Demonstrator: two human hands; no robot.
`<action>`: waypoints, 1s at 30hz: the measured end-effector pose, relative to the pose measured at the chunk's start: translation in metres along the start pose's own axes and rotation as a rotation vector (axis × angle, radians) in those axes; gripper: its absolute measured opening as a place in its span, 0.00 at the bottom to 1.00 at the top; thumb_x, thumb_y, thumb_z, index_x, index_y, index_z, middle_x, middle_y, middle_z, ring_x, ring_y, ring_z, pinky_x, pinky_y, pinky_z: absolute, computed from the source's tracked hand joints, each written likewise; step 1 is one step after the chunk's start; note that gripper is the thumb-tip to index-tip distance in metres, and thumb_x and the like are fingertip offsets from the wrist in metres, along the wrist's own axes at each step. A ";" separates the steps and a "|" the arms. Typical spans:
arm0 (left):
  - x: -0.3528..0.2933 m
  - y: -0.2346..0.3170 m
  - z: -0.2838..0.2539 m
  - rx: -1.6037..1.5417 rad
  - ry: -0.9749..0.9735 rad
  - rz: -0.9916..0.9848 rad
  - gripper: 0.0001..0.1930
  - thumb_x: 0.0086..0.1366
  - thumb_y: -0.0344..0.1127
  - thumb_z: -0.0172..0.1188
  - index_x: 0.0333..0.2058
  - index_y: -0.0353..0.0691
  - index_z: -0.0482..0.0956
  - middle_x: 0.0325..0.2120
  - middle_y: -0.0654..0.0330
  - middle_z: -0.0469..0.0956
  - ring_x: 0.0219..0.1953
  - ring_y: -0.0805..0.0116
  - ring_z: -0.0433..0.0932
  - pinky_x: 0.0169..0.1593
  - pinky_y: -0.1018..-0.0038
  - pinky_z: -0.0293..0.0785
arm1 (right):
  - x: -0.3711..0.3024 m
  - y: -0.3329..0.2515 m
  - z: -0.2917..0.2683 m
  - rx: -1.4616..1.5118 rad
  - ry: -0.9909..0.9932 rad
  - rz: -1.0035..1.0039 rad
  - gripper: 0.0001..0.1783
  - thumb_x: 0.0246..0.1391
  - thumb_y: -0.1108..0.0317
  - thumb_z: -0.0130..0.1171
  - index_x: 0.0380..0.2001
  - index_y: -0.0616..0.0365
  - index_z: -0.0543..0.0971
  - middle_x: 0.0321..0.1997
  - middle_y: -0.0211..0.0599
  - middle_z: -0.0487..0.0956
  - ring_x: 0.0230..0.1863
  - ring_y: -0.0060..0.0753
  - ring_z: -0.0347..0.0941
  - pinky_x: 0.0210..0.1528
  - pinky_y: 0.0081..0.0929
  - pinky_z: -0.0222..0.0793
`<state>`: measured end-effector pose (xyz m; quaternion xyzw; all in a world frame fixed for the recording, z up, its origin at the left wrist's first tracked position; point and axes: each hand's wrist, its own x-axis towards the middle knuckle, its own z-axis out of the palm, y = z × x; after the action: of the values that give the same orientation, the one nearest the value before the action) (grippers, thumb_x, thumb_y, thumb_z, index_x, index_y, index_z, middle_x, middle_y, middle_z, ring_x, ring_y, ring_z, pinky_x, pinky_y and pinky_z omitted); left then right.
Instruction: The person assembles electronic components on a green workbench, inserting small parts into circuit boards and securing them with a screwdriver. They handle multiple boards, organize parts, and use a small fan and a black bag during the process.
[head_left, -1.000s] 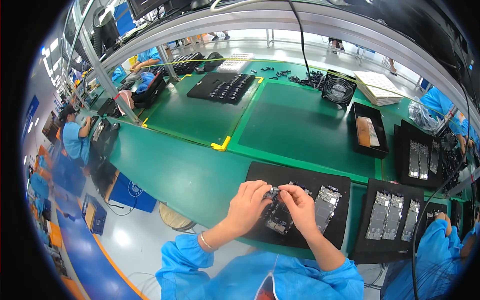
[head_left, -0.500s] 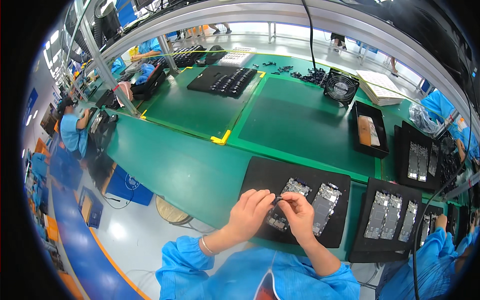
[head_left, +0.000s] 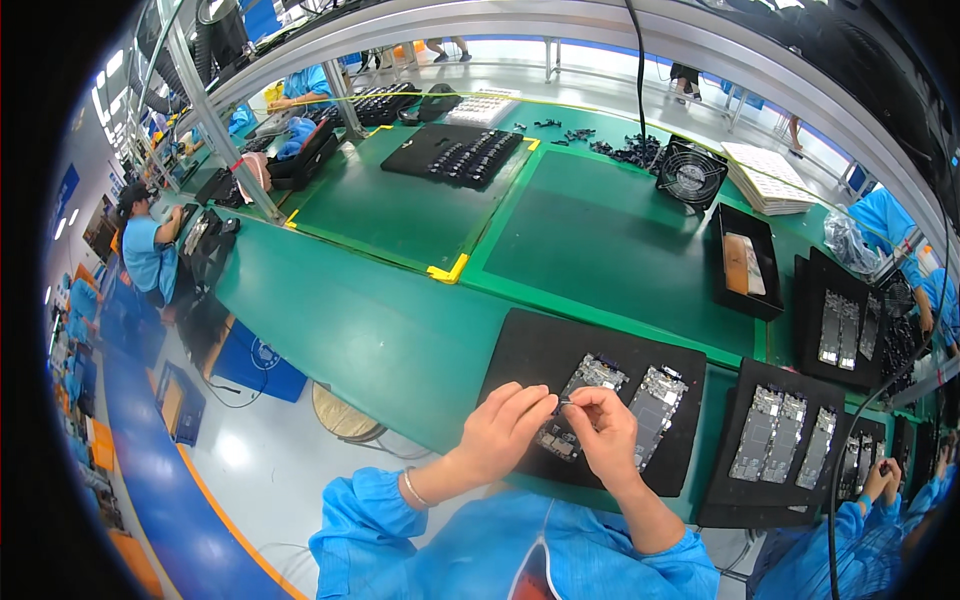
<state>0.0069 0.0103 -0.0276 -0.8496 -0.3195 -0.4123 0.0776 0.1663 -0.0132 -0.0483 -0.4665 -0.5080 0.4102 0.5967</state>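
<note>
My left hand (head_left: 503, 428) and my right hand (head_left: 607, 430) meet fingertip to fingertip, both closed in a pinch. Between them is a small black part (head_left: 562, 404), mostly covered by the fingers, so its kind cannot be made out. Under the hands lies a black foam mat (head_left: 530, 345). Two long phone-type circuit boards rest on it: the left board (head_left: 597, 371) is partly hidden behind my hands, and the right board (head_left: 657, 405) lies just beyond my right hand.
A second black mat (head_left: 720, 490) with several circuit boards lies to the right, near a co-worker's hands (head_left: 880, 480). Farther back are a black tray (head_left: 767, 290), a small fan (head_left: 691, 172), loose black parts (head_left: 632, 150) and a mat with rows of black parts (head_left: 410, 155). A dark cable (head_left: 833, 500) hangs at right.
The view has shifted slightly. My hands keep their pinch over the mat with little movement. At the right, the co-worker's hands have come together lower down.
</note>
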 end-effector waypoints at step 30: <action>0.047 0.007 0.038 -0.267 -0.235 -0.108 0.24 0.46 0.32 0.68 0.43 0.39 0.69 0.41 0.56 0.71 0.40 0.55 0.73 0.39 0.67 0.74 | 0.003 -0.001 -0.052 0.006 0.183 0.131 0.09 0.57 0.73 0.52 0.41 0.65 0.75 0.36 0.34 0.77 0.37 0.19 0.73 0.41 0.18 0.70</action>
<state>0.0571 0.0420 -0.0159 -0.8763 -0.3142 -0.3524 -0.0960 0.2185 -0.0177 -0.0496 -0.5323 -0.4186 0.4054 0.6140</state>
